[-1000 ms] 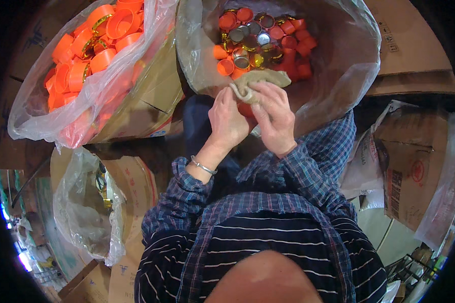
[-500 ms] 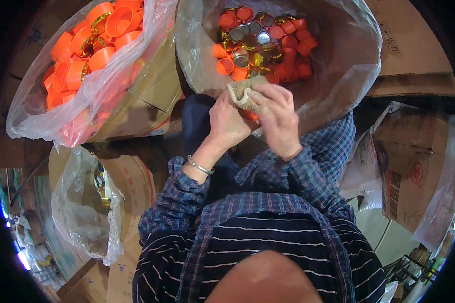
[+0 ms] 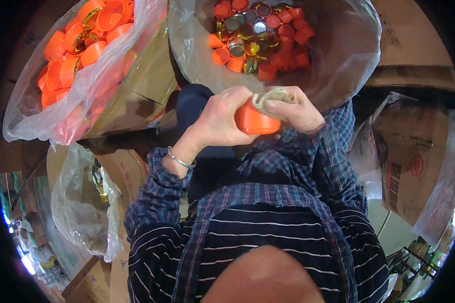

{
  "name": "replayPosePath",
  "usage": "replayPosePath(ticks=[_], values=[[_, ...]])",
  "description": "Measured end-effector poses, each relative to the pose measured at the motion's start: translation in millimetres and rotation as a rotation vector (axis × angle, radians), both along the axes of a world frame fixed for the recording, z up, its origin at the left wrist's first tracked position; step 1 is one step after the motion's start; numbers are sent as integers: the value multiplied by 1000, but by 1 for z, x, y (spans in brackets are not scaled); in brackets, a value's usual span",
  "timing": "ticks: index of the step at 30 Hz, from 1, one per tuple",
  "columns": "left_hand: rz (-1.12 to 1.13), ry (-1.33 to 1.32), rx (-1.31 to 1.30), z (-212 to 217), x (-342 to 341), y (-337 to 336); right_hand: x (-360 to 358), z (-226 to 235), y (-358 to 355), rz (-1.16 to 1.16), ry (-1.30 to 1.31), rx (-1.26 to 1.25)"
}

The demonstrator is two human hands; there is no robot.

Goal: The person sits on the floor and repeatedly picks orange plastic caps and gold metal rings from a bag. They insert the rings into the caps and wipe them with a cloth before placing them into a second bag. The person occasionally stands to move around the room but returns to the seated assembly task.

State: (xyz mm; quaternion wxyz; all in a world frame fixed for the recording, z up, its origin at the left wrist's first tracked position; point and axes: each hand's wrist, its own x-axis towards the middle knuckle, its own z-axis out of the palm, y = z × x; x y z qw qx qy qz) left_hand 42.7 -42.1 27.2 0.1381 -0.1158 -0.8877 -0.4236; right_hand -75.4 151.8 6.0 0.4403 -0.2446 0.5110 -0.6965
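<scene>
My left hand [image 3: 220, 118] grips an orange plastic cap [image 3: 255, 121] in front of my chest. My right hand [image 3: 296, 108] presses a beige cloth [image 3: 268, 96] onto the top of that cap. A thin bracelet [image 3: 178, 159] sits on my left wrist. Just beyond the hands stands a clear plastic bag [image 3: 338, 55] that holds several orange caps [image 3: 288, 43] mixed with shiny gold and silver metal lids [image 3: 240, 38].
A second clear bag [image 3: 86, 96] of larger orange caps sits in a cardboard box [image 3: 141, 91] at the far left. A crumpled bag [image 3: 78, 202] with gold rings lies at my lower left. Cardboard boxes [image 3: 409, 166] stand to the right.
Both hands have drawn back from the bag toward my chest. The orange cap now shows between them, with the cloth pressed on its top.
</scene>
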Motion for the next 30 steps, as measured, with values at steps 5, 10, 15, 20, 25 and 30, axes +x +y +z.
replayPosePath(ticks=[5, 10, 15, 20, 25, 30], values=[[-83, -35, 210, 7, 3, -3, -5, -21, 14, 83, -281, -273], [-110, -101, 26, 4, -1, -6, -2, -8, 11, 89, -147, -158], [-65, -84, -201, -7, -6, 1, 12, -2, -4, 118, 160, 174], [-93, -121, -47, -7, 4, -4, 12, -18, 7, 86, -129, -79], [-122, -187, 2, -10, 2, -6, 4, -23, 14, 93, -213, -117], [-60, -234, -294, -23, -6, 4, 19, -30, -6, 69, 150, 239]])
